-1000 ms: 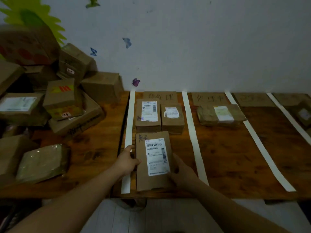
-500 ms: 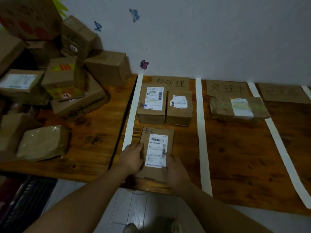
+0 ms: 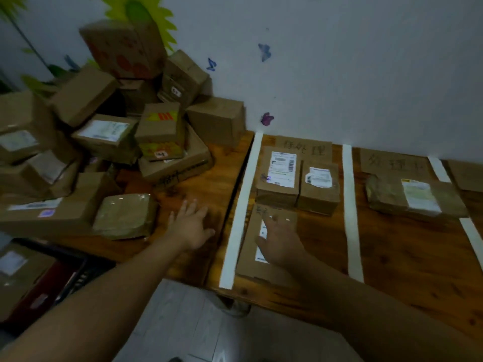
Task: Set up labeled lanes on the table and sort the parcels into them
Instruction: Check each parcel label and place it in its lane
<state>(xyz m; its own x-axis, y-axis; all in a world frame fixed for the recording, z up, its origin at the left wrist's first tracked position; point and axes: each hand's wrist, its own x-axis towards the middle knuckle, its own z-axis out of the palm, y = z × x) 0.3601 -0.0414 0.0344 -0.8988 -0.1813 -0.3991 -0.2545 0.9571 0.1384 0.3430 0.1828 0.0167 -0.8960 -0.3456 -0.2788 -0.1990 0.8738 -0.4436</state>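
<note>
A flat cardboard parcel (image 3: 251, 257) with a white label lies in the first lane, near the table's front edge. My right hand (image 3: 281, 244) rests flat on top of it, fingers spread. My left hand (image 3: 190, 226) hovers open over bare wood left of the lane, empty. Two boxed parcels (image 3: 278, 176) (image 3: 318, 189) sit side by side behind the flat one, below a handwritten cardboard lane label (image 3: 304, 148). White tape strips (image 3: 243, 205) (image 3: 351, 205) bound this lane. The second lane holds a taped parcel (image 3: 415, 197) under its own label (image 3: 392, 163).
A heap of unsorted cardboard boxes (image 3: 104, 131) fills the table's left part against the wall. A plastic-wrapped flat packet (image 3: 125, 215) lies closest to my left hand. More boxes (image 3: 15, 273) sit lower at the far left. Further tape strips (image 3: 439, 168) mark lanes to the right.
Both hands have let go of the flat parcel's sides. My left hand moved left off it across the tape; my right hand now lies on top. The view swung left.
</note>
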